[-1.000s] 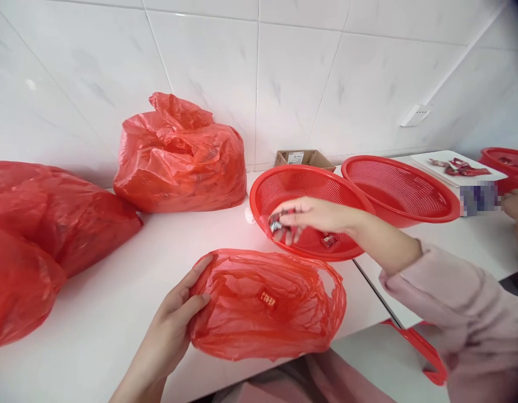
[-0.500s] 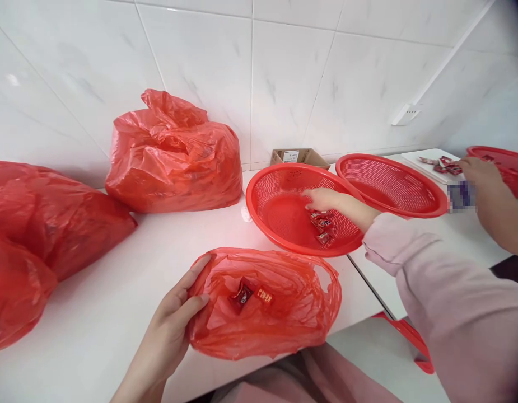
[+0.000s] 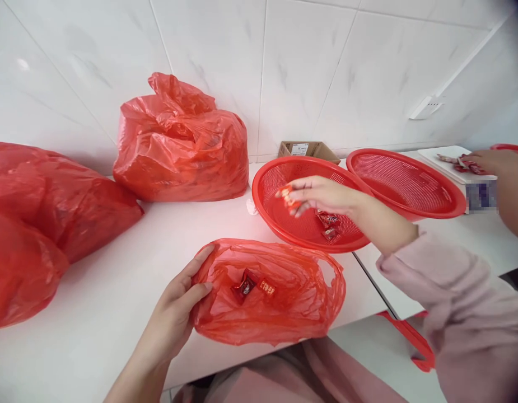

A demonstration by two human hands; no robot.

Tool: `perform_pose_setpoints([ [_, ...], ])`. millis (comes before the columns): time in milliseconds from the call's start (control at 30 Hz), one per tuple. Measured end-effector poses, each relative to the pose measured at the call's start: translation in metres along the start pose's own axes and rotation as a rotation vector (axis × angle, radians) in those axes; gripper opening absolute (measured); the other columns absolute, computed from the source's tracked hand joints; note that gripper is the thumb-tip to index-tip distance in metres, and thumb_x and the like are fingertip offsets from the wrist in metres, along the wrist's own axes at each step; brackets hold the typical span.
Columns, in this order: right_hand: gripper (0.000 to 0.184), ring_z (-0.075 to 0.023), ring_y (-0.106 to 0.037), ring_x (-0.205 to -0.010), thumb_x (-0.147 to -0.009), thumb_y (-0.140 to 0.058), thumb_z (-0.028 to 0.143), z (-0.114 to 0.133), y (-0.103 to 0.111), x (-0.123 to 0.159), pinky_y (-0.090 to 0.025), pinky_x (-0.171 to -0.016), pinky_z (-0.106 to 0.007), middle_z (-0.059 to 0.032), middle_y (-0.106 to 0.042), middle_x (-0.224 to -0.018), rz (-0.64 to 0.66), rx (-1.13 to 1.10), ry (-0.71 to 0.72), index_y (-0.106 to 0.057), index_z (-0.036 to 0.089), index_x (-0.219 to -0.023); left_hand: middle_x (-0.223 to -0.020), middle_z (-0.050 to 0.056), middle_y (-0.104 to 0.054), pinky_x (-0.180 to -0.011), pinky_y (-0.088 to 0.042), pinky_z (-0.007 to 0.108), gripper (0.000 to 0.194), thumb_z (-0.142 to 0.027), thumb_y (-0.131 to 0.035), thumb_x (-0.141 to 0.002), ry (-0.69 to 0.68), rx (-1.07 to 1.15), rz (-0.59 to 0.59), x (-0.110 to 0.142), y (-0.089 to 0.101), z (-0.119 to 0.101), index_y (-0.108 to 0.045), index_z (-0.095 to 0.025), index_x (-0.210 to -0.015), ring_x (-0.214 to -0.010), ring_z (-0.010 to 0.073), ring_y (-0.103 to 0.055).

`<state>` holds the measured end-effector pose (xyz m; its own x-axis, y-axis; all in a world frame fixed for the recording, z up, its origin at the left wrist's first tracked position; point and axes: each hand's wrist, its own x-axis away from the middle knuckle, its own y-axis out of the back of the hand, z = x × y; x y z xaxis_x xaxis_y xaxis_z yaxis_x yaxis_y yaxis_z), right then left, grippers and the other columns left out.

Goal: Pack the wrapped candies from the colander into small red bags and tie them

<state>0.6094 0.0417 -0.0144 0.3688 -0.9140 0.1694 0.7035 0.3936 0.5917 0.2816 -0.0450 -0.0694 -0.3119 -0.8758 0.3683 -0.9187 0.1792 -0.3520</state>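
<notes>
My left hand (image 3: pixel 181 299) pinches the left rim of an open red plastic bag (image 3: pixel 292 319) at the table's front edge. Two small wrapped pieces lie inside it, a dark red packet (image 3: pixel 244 285) and a red one with yellow lettering (image 3: pixel 267 287). Over the near red plastic basket (image 3: pixel 275 229), my right hand (image 3: pixel 315 193) grips a small red-orange wrapped packet (image 3: pixel 287 196) in its fingertips. A few more red packets (image 3: pixel 329 224) rest in that basket under my wrist. What the wrappers contain is hidden.
Two full red bags, one upright (image 3: pixel 183 151) and one slumped (image 3: pixel 65 201), stand to the left. A second red basket (image 3: pixel 410 184) overlaps the first. Behind is a cardboard box (image 3: pixel 309 150). At right another person's hand (image 3: pixel 489 162) holds packets above a white scale-like device (image 3: pixel 443 157).
My right hand has risen from inside the basket and moved left and nearer with a red-orange packet in its fingers. My left hand still holds the bag. The view has shifted slightly.
</notes>
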Motion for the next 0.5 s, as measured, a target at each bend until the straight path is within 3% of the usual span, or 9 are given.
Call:
perform_pose_setpoints([
  [100, 0.034, -0.0183, -0.069, -0.084, -0.091, -0.057, 0.04, 0.043, -0.051, 0.022, -0.055, -0.072, -0.03, -0.0059, -0.071, -0.107, 0.335, -0.06, 0.063, -0.066, 0.02, -0.116, -0.138, 0.007, -0.059, -0.084, -0.052, 0.021, 0.069, -0.021, -0.069, -0.078, 0.016, 0.038, -0.008, -0.001, -0.002, 0.0, -0.049, -0.025, -0.144, -0.103, 0.0181, -0.065],
  [167, 0.034, -0.0199, -0.068, -0.085, -0.091, -0.056, 0.042, 0.06, -0.076, 0.032, -0.053, -0.074, -0.032, -0.0056, -0.071, -0.106, 0.302, 0.113, 0.097, -0.068, 0.022, -0.116, -0.139, 0.007, -0.059, -0.082, -0.053, 0.021, 0.07, -0.021, -0.069, -0.078, 0.02, 0.026, -0.002, -0.002, -0.001, 0.0, -0.048, -0.026, -0.144, -0.099, 0.0175, -0.066],
  [233, 0.039, -0.0199, -0.067, -0.086, -0.093, -0.053, 0.047, 0.063, -0.082, 0.035, -0.053, -0.075, -0.032, -0.0051, -0.071, -0.108, 0.195, 0.191, 0.101, -0.067, 0.024, -0.121, -0.136, 0.008, -0.061, -0.081, -0.053, 0.021, 0.071, -0.022, -0.069, -0.077, 0.018, 0.013, 0.001, -0.001, 0.001, 0.001, -0.049, -0.026, -0.144, -0.095, 0.0167, -0.066],
  [333, 0.041, -0.0182, -0.067, -0.091, -0.094, -0.05, 0.049, 0.046, -0.054, 0.027, -0.052, -0.078, -0.03, -0.0032, -0.069, -0.113, -0.072, 0.248, 0.046, -0.062, 0.028, -0.127, -0.129, 0.008, -0.066, -0.082, -0.053, 0.021, 0.069, -0.022, -0.07, -0.078, 0.013, 0.017, 0.0, 0.001, 0.004, 0.002, -0.05, -0.027, -0.143, -0.089, 0.0152, -0.067],
  [400, 0.039, -0.0196, -0.066, -0.096, -0.095, -0.049, 0.047, 0.022, -0.023, 0.019, -0.05, -0.084, -0.031, -0.0032, -0.067, -0.117, -0.236, 0.462, -0.091, -0.059, 0.03, -0.128, -0.125, 0.008, -0.068, -0.082, -0.053, 0.022, 0.069, -0.022, -0.069, -0.079, 0.017, 0.021, 0.001, 0.003, 0.005, 0.002, -0.048, -0.027, -0.145, -0.086, 0.0152, -0.067],
  [433, 0.04, -0.0213, -0.066, -0.097, -0.095, -0.049, 0.045, 0.008, -0.008, 0.015, -0.049, -0.084, -0.033, -0.0046, -0.067, -0.119, -0.249, 0.61, -0.224, -0.056, 0.029, -0.131, -0.125, 0.008, -0.068, -0.082, -0.054, 0.023, 0.071, -0.022, -0.068, -0.079, 0.021, 0.023, 0.003, 0.003, 0.005, 0.002, -0.046, -0.027, -0.146, -0.087, 0.0161, -0.067],
  [500, 0.043, -0.0285, -0.065, -0.1, -0.087, -0.062, 0.036, -0.024, 0.016, 0.011, -0.048, -0.083, -0.037, -0.0108, -0.068, -0.114, -0.135, 0.805, -0.488, -0.058, 0.023, -0.128, -0.126, 0.009, -0.067, -0.081, -0.054, 0.025, 0.076, -0.023, -0.069, -0.078, 0.028, 0.03, 0.009, 0.004, 0.005, 0.002, -0.041, -0.026, -0.149, -0.091, 0.0193, -0.068],
])
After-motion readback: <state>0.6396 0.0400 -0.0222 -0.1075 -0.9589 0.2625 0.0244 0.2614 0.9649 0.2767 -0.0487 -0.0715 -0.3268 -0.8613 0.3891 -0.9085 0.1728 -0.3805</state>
